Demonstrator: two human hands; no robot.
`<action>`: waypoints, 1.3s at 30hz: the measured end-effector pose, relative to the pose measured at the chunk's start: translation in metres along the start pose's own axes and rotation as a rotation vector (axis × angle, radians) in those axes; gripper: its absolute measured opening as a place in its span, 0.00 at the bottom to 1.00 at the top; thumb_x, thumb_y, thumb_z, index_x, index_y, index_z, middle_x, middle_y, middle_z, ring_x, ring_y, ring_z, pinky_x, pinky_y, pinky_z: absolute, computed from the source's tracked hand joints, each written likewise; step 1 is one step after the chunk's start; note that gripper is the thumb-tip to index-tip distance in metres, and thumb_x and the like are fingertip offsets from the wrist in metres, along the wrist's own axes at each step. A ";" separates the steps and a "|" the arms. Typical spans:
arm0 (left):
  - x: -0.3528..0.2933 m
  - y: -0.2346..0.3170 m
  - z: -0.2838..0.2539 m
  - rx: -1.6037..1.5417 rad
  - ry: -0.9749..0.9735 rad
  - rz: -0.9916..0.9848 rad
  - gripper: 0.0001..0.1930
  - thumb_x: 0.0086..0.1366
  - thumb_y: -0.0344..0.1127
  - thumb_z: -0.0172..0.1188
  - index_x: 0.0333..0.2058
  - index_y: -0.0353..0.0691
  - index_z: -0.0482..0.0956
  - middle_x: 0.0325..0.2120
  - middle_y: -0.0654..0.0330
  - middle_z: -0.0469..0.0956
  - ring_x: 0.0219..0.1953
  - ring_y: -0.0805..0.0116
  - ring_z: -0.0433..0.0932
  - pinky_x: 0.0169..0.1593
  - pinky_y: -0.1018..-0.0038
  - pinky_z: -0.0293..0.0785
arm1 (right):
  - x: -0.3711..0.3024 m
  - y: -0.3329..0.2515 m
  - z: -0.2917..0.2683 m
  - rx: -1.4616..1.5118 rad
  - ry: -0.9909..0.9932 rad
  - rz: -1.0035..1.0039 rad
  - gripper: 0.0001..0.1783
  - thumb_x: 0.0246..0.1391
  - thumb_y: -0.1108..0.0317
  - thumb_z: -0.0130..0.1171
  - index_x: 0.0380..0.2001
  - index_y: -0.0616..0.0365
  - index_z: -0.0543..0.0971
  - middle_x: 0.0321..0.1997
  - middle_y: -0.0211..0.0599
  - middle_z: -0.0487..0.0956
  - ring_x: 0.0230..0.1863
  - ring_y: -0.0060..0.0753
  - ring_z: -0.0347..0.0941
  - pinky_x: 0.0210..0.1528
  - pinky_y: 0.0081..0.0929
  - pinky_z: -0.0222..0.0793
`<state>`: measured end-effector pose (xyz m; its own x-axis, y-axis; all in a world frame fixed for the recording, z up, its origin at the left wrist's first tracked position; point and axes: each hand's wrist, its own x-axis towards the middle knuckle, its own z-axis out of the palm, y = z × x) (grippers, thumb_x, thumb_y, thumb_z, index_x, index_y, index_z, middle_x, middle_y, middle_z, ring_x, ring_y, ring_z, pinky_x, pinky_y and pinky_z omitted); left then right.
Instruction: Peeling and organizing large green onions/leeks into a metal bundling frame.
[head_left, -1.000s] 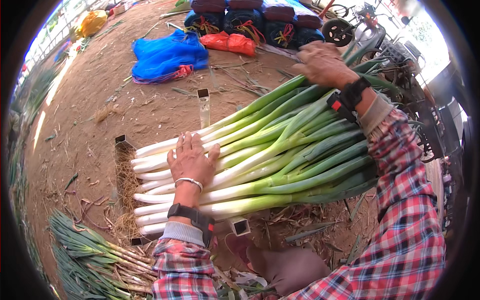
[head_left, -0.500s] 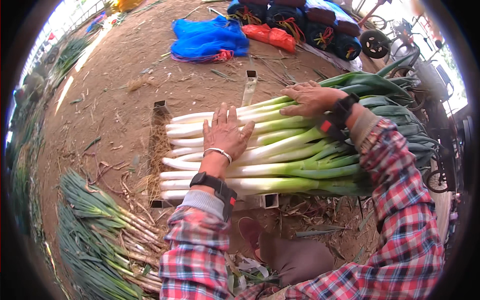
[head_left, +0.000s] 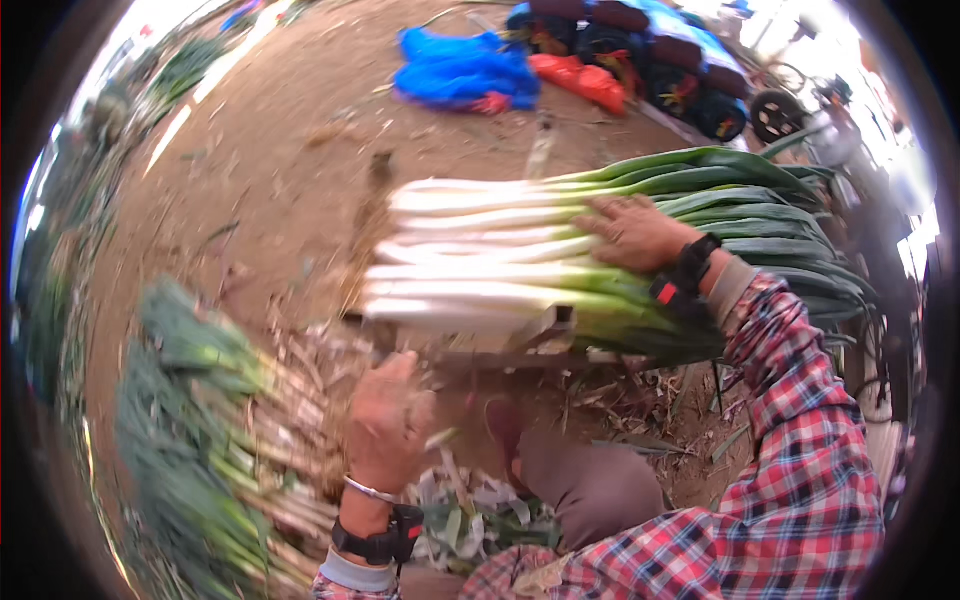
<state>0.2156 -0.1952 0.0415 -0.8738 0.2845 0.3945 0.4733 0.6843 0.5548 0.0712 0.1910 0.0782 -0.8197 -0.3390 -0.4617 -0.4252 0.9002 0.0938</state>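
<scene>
A row of long green onions [head_left: 480, 272] lies across a metal frame [head_left: 548, 330], white ends to the left and dark green leaves to the right. My right hand [head_left: 640, 236] rests flat on the row where white turns to green, its fingers stretched out and gripping nothing. Off the near left corner of the frame is my left hand [head_left: 390, 422], smeared by motion so that its fingers cannot be made out. Close beside it on the ground lies a pile of untrimmed green onions [head_left: 200, 440] with roots toward the hand.
A blue mesh sack [head_left: 465, 70] lies on the dirt beyond the frame. Behind it are stacked dark bundles [head_left: 640, 60] and a red bag [head_left: 578, 82]. A wheeled vehicle [head_left: 778, 115] stands far right. Leaf scraps [head_left: 480, 520] litter the ground by my knee.
My left hand has come off the onions and moved down and toward me, near the ground pile. The right hand stays on the row, slightly lower on it. The view has shifted.
</scene>
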 end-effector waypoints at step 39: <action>-0.284 0.161 -0.111 -0.091 -0.474 -0.560 0.19 0.65 0.40 0.59 0.49 0.33 0.76 0.29 0.53 0.75 0.32 0.55 0.75 0.34 0.62 0.69 | -0.074 -0.131 0.178 0.092 0.475 0.063 0.29 0.50 0.71 0.58 0.58 0.57 0.67 0.62 0.48 0.67 0.61 0.52 0.62 0.60 0.48 0.59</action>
<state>0.5525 -0.2405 0.1004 -0.9321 0.1829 -0.3126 -0.0680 0.7593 0.6472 0.2561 0.1471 -0.0567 -0.9363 -0.3512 -0.0023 -0.3511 0.9361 0.0207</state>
